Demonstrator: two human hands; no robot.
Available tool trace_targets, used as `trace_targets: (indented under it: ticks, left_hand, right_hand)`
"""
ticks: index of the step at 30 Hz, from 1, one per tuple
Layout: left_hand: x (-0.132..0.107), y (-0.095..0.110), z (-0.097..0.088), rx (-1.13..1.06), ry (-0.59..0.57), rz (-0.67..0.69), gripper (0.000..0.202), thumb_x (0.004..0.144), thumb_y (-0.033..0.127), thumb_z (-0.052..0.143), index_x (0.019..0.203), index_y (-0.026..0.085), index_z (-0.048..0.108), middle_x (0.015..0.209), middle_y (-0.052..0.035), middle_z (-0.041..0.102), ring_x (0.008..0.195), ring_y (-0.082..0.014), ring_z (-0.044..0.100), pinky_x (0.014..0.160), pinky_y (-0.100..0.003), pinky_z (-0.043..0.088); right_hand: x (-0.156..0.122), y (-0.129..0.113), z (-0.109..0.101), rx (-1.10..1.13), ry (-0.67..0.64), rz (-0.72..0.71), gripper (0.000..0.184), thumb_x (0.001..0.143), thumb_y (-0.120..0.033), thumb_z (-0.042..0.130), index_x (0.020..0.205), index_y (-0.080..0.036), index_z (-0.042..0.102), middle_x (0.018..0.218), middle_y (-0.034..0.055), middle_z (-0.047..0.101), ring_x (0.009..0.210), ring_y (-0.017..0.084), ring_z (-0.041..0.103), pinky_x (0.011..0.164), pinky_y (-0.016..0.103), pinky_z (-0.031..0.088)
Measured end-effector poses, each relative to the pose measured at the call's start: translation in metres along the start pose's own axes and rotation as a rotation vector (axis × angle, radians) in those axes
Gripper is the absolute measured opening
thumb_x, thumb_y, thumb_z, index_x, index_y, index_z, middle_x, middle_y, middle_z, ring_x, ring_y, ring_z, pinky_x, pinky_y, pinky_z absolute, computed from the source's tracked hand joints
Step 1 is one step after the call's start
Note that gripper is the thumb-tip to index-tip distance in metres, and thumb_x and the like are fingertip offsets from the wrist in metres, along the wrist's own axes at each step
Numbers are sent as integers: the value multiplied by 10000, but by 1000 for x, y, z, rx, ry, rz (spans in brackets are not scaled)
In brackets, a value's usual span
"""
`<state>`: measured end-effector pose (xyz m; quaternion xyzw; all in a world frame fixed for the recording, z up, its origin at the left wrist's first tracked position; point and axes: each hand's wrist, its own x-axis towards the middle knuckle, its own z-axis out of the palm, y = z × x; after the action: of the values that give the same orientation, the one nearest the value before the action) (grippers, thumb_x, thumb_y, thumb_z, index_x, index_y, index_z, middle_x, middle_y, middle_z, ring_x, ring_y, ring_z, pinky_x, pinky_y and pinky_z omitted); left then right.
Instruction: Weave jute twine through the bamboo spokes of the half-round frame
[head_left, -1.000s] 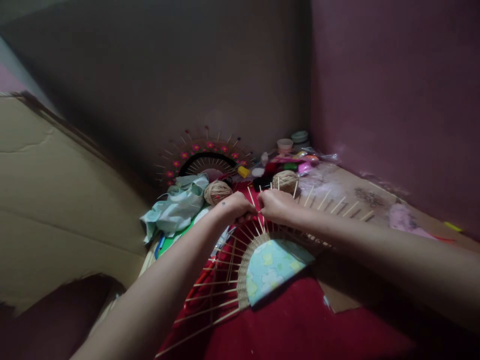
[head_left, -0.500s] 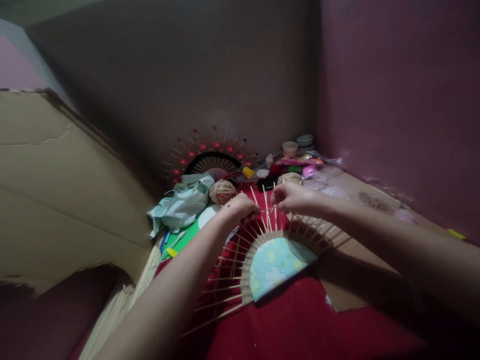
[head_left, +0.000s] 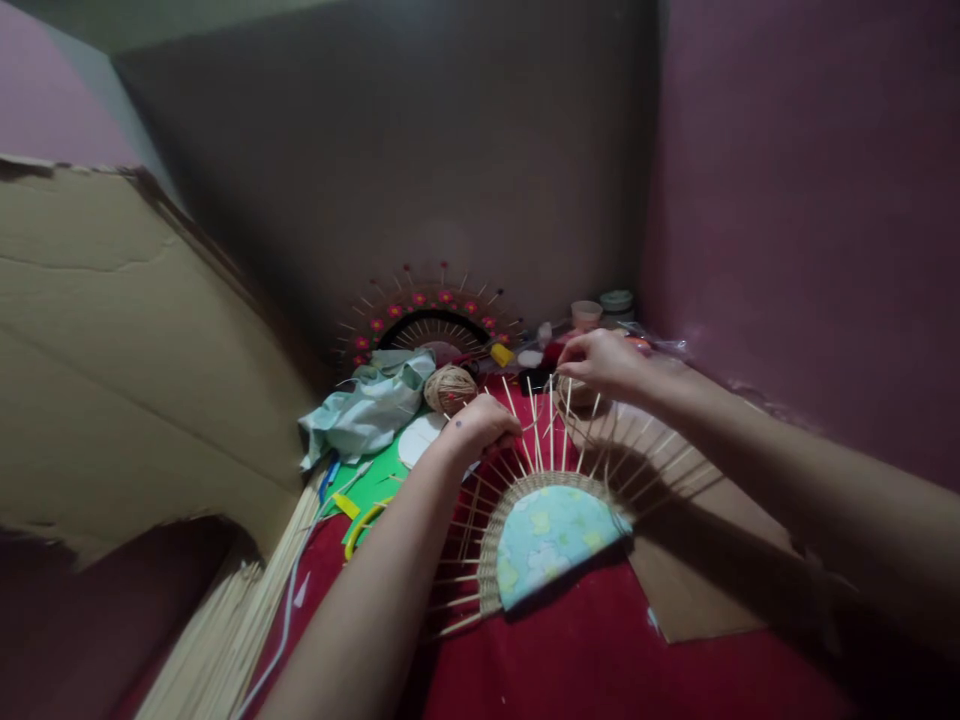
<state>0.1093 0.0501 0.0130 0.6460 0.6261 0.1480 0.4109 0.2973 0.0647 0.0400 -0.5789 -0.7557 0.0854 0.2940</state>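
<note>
A person's left hand (head_left: 480, 428) rests on the upright sticks (head_left: 551, 425) of a half-round woven fan frame (head_left: 551, 535), fingers curled down over them; whether they grip a stick cannot be told. The right hand (head_left: 604, 362) is raised just behind the sticks, fingertips pinched together on something too thin to make out. The frame lies on a red cloth (head_left: 600, 660), its centre covered in pale blue flowered fabric. Behind the left hand sits a ball of twine (head_left: 450, 388) beside a crumpled light green cloth (head_left: 371, 410). In the far corner stand a small pink cup (head_left: 585, 313) and a pale green tub (head_left: 616, 299); their contents are hidden.
</note>
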Motion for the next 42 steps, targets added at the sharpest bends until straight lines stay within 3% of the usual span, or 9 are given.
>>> trace_targets:
  ticks: [6, 11, 18, 27, 32, 36, 39, 42]
  left_hand:
    - [5, -1, 0, 67, 21, -3, 207, 628, 222, 580, 462, 133, 493, 310, 43, 387, 277, -63, 330, 322, -193, 263]
    - [8, -1, 0, 75, 6, 19, 189, 631, 173, 506, 447, 147, 467, 298, 33, 395, 253, -81, 339, 306, -209, 273]
    - [6, 1, 2, 61, 24, 7, 209, 629, 181, 535, 435, 143, 467, 278, 39, 376, 256, -74, 334, 311, -200, 274]
    - [2, 4, 3, 45, 39, 25, 196, 627, 144, 502, 436, 147, 460, 289, 38, 381, 255, -81, 341, 310, -210, 271]
    - [1, 4, 2, 49, 42, 29, 202, 615, 137, 497, 417, 145, 455, 277, 35, 376, 251, -83, 341, 310, -212, 275]
    - [2, 3, 3, 64, 50, 19, 211, 614, 152, 517, 412, 142, 458, 277, 35, 370, 262, -78, 345, 321, -205, 275]
    - [3, 1, 5, 44, 51, 47, 232, 621, 164, 521, 402, 144, 445, 278, 39, 357, 261, -71, 331, 319, -201, 256]
    - [4, 0, 7, 16, 32, 107, 244, 624, 165, 518, 395, 147, 435, 283, 34, 361, 262, -72, 328, 312, -202, 237]
  right_hand:
    - [43, 3, 44, -48, -1, 44, 188, 744, -270, 560, 853, -195, 694, 818, 45, 687, 760, 145, 608, 614, 207, 408]
    - [53, -4, 60, -120, -38, 88, 183, 722, -264, 575, 843, -199, 697, 860, 78, 688, 827, 193, 623, 648, 241, 426]
    - [51, -19, 54, -257, -51, 180, 285, 744, -198, 536, 983, -108, 663, 977, 187, 653, 912, 267, 616, 693, 298, 445]
    - [44, -15, 39, -310, -71, 143, 295, 709, -151, 513, 955, -98, 668, 930, 193, 660, 865, 282, 626, 625, 305, 443]
    - [20, -22, 21, -302, -88, 74, 265, 681, -167, 500, 864, -140, 690, 853, 141, 673, 781, 235, 625, 580, 273, 399]
    - [-24, -19, -7, -238, -245, -46, 192, 656, -157, 504, 701, -178, 689, 670, 64, 654, 601, 157, 567, 497, 249, 316]
    - [-58, -12, -24, -254, -310, -44, 161, 673, -161, 511, 642, -183, 667, 613, 31, 618, 550, 130, 508, 483, 248, 277]
    - [-79, -2, -28, -64, -414, -49, 136, 689, -164, 512, 621, -165, 629, 590, 8, 581, 551, 114, 480, 500, 236, 288]
